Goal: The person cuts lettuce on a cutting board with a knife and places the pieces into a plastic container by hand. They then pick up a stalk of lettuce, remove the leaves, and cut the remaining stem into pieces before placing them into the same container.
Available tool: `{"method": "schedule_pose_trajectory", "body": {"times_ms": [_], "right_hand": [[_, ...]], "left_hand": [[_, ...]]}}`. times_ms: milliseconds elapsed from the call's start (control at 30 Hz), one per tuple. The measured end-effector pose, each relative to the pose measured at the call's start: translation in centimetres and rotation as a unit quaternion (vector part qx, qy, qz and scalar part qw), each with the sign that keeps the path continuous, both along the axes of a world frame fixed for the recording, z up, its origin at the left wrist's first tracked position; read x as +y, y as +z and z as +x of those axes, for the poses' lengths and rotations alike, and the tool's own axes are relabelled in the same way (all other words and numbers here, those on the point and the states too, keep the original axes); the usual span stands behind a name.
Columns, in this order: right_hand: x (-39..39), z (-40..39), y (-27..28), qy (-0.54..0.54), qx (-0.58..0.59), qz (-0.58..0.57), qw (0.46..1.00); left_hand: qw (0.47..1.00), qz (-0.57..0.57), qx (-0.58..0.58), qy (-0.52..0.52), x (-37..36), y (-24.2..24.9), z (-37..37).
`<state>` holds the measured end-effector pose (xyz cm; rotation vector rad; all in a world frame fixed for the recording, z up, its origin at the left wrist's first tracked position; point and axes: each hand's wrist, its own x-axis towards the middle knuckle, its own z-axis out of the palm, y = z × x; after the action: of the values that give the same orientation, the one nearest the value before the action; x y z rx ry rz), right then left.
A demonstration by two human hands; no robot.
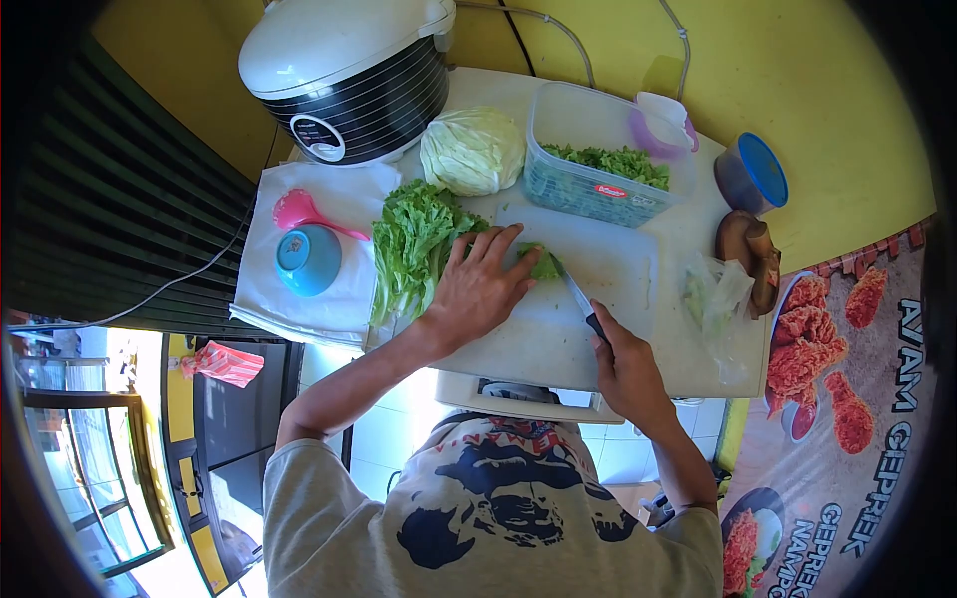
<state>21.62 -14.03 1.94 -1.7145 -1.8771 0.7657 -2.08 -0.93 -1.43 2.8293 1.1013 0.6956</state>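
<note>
My left hand (pixel 480 282) lies over a bunch of green leaf lettuce (pixel 411 244), its fingers pressing the leaves down on a white cutting board (pixel 598 239). A small end of lettuce sticks out past my fingertips. Wrapped round the dark handle of a knife (pixel 576 293) is my right hand (pixel 632 367); the blade tip touches or nearly touches that lettuce end. Behind the board, a clear plastic container (pixel 554 189) holds cut green leaves (pixel 620 164). A pale green cabbage (pixel 473 151) sits left of the container.
A rice cooker (pixel 349 95) stands at the back left. In front of it are a pink ladle (pixel 295 210) and an upturned blue bowl (pixel 308 261). To the right are a plastic bag (pixel 716 294), a brown wooden object (pixel 748 254) and a blue-lidded tub (pixel 753 174).
</note>
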Motion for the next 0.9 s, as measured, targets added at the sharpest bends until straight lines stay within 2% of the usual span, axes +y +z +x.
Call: {"method": "schedule_pose_trajectory", "body": {"times_ms": [100,200,300,433,567,900], "right_hand": [[0.0,0.1,0.1,0.004,-0.014,-0.002,1.0],[0.0,0.2,-0.2,0.01,-0.036,0.013,0.999],[-0.1,-0.4,0.4,0.004,-0.085,0.046,0.995],[0.3,-0.6,0.3,0.018,-0.132,0.106,0.985],[0.3,-0.4,-0.4,0.012,-0.115,0.148,0.982],[-0.1,0.3,-0.7,0.012,-0.117,0.114,0.986]], "left_hand": [[0.997,-0.035,0.003,0.069,0.2,0.1,0.3],[0.998,0.0,-0.049,0.044,-0.6,0.8,0.4],[0.998,0.013,-0.041,-0.04,-1.6,0.5,0.2],[0.998,0.016,-0.038,-0.047,-2.0,-0.1,-0.1],[0.997,0.012,-0.034,-0.069,-2.4,-0.3,-0.5],[1.0,-0.021,-0.009,-0.018,-1.3,-0.8,-0.4]]}}
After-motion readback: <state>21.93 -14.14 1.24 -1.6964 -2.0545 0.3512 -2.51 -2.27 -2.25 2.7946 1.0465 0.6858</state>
